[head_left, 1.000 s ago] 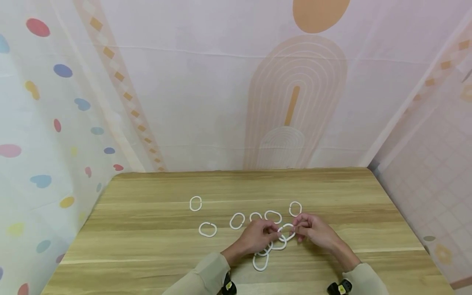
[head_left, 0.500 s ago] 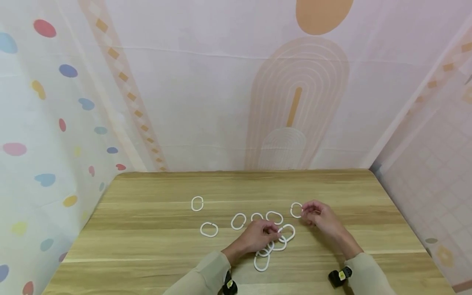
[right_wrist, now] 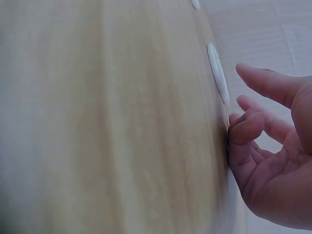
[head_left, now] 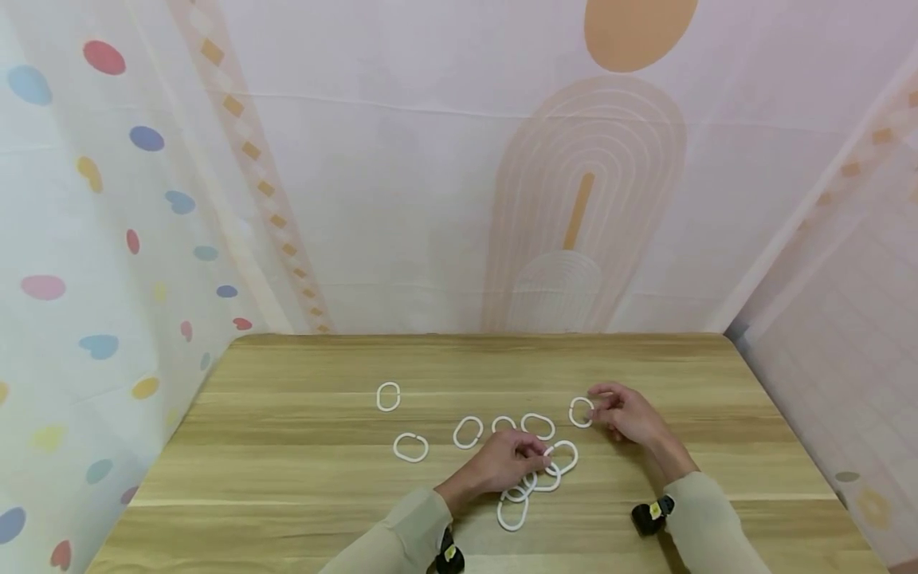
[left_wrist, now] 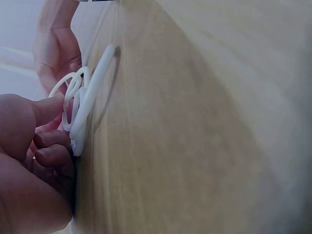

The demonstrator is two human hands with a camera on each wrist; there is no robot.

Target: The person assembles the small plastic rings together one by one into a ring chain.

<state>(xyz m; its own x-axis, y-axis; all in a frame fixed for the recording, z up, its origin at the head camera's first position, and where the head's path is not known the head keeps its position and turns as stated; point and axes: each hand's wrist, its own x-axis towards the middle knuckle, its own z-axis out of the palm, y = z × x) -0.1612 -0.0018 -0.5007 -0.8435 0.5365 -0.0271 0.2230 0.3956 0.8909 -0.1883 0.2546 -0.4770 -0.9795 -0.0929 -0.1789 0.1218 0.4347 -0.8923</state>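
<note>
White oval plastic links, some with a small visible gap in the rim, lie on a wooden table [head_left: 287, 510]. My left hand [head_left: 504, 462] pinches a joined chain of links [head_left: 577, 458] between thumb and fingers; in the left wrist view the chain [left_wrist: 93, 92] sits at the fingertips. Part of the chain is hidden behind this hand. At the right, my right hand [head_left: 627, 416] reaches beside a loose link [head_left: 571, 412], its fingertips at the link's right edge. The right wrist view shows thumb and fingers spread apart, with the loose link [right_wrist: 218, 73] lying past them.
Beyond the left hand lie more loose links, among them one link [head_left: 538, 415] and another link [head_left: 455, 433]. Two loose links, a near link [head_left: 410, 461] and a far link [head_left: 378, 397], lie further left. A patterned curtain [head_left: 402, 199] hangs behind the table.
My right hand has let go of the chain's upper link and moved right and away from me to the loose link. The left hand stays at the chain. The head view has shifted slightly.
</note>
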